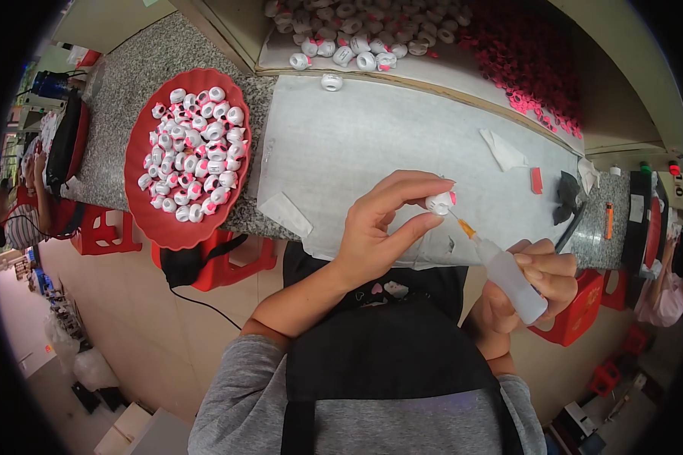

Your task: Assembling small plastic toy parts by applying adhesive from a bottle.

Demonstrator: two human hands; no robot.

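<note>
Between the thumb and fingertips of my left hand [383, 227] is a small white round bead-like piece [439, 203] with a pink patch on its right side. My right hand [535, 277] is wrapped around a translucent white squeeze bottle [508, 279], tilted up to the left. Its orange needle tip [466, 227] ends in a thin needle that reaches the white piece; whether it touches cannot be made out. Both hands are above the near edge of a white paper sheet [372, 136] on the bench.
Left, a red scalloped tray [138, 152] holds several white-and-pink pieces. Beyond the paper, a shelf has a heap of white pieces [364, 61] and a pile of small pink parts [523, 68]. Paper scraps [287, 214], a black scrap [565, 197] and an orange pen-like object [608, 220] lie about.
</note>
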